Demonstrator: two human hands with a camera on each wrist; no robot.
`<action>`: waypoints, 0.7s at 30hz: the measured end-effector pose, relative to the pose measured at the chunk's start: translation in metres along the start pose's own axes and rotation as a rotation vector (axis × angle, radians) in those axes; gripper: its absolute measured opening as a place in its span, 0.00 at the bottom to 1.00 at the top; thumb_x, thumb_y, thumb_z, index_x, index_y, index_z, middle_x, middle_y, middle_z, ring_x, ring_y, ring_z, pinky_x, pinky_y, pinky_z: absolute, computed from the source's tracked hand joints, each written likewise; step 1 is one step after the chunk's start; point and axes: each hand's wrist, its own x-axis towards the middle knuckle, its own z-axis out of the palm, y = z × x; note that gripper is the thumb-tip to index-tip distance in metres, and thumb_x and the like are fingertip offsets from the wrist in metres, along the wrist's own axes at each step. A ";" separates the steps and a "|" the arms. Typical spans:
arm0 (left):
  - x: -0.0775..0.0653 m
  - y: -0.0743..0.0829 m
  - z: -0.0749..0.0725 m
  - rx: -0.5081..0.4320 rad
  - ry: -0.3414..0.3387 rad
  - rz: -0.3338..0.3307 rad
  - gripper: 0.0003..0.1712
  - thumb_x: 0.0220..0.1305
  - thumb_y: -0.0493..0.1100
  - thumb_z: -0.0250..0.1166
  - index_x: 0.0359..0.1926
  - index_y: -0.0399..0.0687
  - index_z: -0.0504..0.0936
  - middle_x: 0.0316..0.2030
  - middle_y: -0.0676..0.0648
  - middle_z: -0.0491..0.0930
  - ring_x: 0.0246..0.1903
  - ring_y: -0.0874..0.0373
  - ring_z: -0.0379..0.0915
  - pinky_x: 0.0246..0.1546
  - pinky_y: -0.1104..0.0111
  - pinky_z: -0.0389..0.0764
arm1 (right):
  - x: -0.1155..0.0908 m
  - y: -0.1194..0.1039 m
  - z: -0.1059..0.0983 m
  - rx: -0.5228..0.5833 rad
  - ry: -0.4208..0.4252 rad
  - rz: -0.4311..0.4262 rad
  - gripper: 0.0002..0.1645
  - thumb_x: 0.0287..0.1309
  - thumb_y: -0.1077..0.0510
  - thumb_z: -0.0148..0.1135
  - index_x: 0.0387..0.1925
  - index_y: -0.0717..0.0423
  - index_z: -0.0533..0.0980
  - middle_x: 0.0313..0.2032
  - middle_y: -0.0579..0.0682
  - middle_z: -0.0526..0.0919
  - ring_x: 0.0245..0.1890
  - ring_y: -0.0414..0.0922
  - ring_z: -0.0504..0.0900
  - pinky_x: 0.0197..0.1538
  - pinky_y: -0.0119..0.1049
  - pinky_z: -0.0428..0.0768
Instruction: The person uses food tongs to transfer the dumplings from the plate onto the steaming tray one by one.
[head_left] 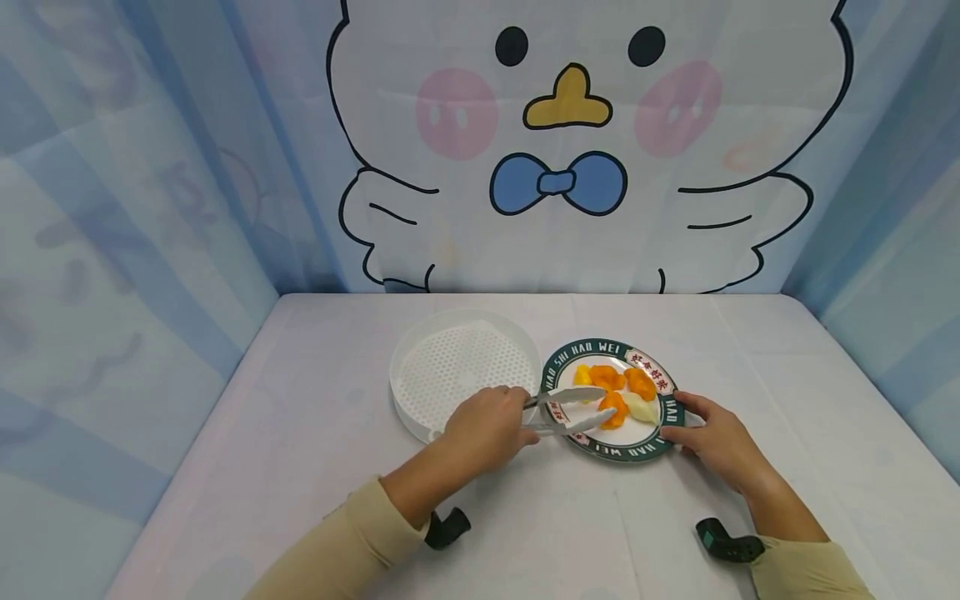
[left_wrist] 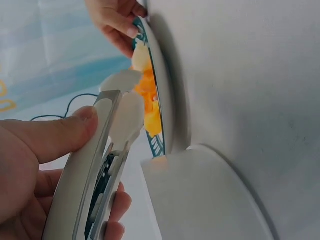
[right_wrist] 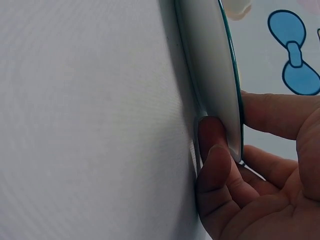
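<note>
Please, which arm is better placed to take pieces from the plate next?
Probably left: the left grip holds tongs over the plate, near the pieces; the right grip holds the plate.

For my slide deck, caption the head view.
Left hand holds tongs over food pieces on a green-rimmed plate gripped by the right hand.

Both sleeved arms (head_left: 375, 533) reach forward and inward. The left grip (head_left: 487, 429) is curled in a hold, thumb (left_wrist: 60, 136) nearly straight opposite bent fingers (left_wrist: 120, 205); the right grip (head_left: 716, 442) pinches, thumb above, fingers bent beneath.
</note>
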 end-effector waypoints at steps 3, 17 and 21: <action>0.001 0.002 0.003 -0.025 -0.015 -0.007 0.24 0.58 0.53 0.75 0.48 0.42 0.81 0.30 0.51 0.78 0.27 0.60 0.69 0.28 0.73 0.73 | 0.000 0.001 0.000 -0.003 0.003 0.000 0.49 0.63 0.52 0.67 0.74 0.69 0.53 0.71 0.74 0.54 0.40 0.52 0.74 0.39 0.33 0.78; 0.006 0.008 0.013 -0.008 -0.007 -0.034 0.28 0.60 0.55 0.73 0.52 0.41 0.83 0.42 0.46 0.83 0.36 0.57 0.76 0.34 0.69 0.79 | 0.000 0.003 0.000 -0.015 0.005 -0.004 0.49 0.63 0.51 0.67 0.74 0.68 0.53 0.70 0.74 0.55 0.39 0.52 0.75 0.40 0.35 0.77; 0.007 0.005 0.013 -0.007 0.004 -0.036 0.27 0.60 0.55 0.74 0.52 0.42 0.83 0.40 0.48 0.82 0.35 0.58 0.74 0.33 0.70 0.79 | 0.000 0.003 0.000 -0.014 0.005 -0.008 0.49 0.63 0.51 0.67 0.74 0.68 0.53 0.70 0.74 0.55 0.41 0.53 0.74 0.40 0.34 0.78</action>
